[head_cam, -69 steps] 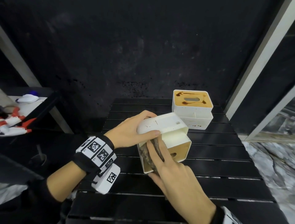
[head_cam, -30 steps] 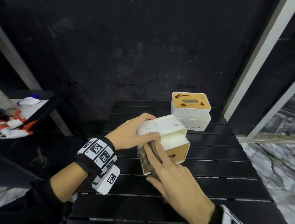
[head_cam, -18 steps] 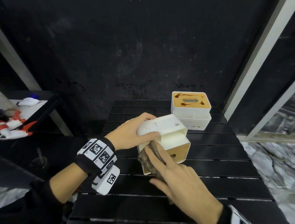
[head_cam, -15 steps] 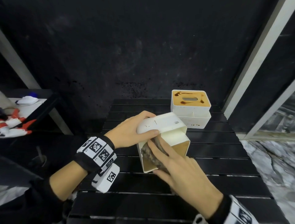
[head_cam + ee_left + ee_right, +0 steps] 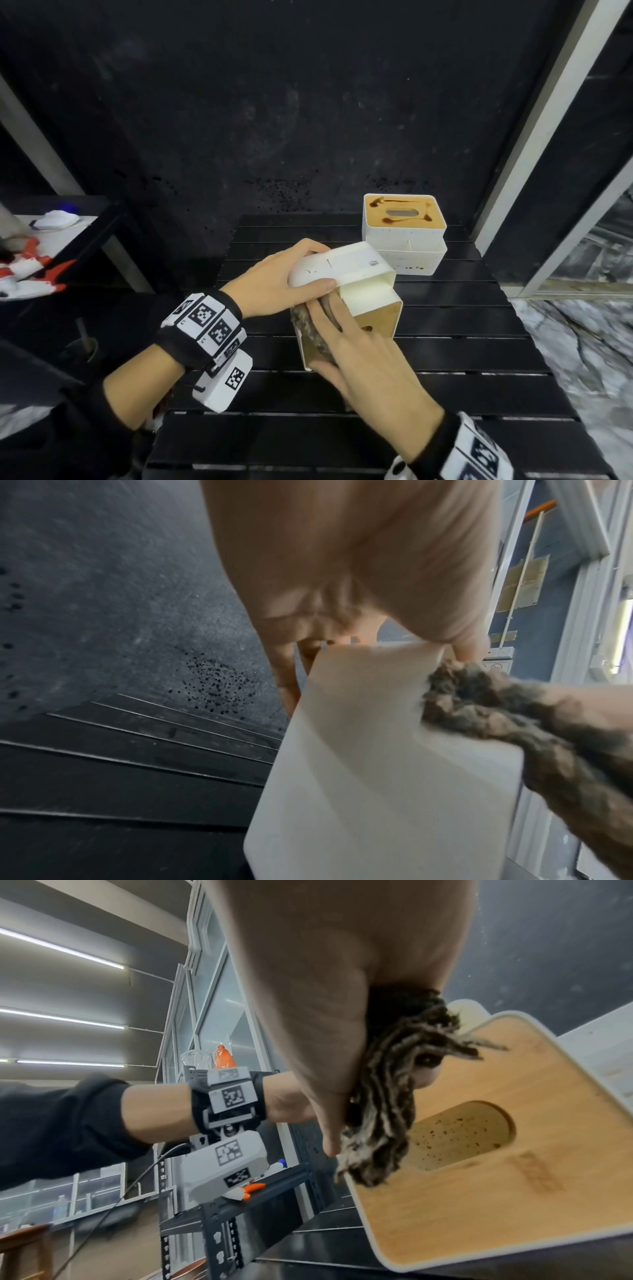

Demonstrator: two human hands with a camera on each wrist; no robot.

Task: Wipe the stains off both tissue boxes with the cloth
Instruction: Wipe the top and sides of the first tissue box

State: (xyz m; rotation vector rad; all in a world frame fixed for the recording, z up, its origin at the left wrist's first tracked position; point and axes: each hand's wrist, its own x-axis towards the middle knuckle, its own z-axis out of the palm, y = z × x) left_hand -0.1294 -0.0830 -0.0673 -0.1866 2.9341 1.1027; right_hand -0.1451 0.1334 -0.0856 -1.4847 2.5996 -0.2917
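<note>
A white tissue box (image 5: 356,270) with a wooden lid (image 5: 514,1150) lies tipped on its side at the table's middle, lid facing me. My left hand (image 5: 274,287) grips its upper white end, thumb on the near side. My right hand (image 5: 363,356) holds a bunched brown-grey cloth (image 5: 308,325) and presses it on the left part of the lid, beside the oval slot. The cloth (image 5: 387,1096) hangs from under the palm. A second white tissue box (image 5: 404,236) stands upright at the back right, with dark stains on its wooden top.
The black slatted table (image 5: 445,359) ends at a black wall behind. A pale metal post (image 5: 534,116) rises at the right, and marbled floor (image 5: 582,359) lies past the table's right edge. At the left a shelf (image 5: 51,240) carries red and white tools.
My right hand has rubbed the cloth back and forth over the wooden lid and now sits on its left part. The left hand and the tipped box have stayed put.
</note>
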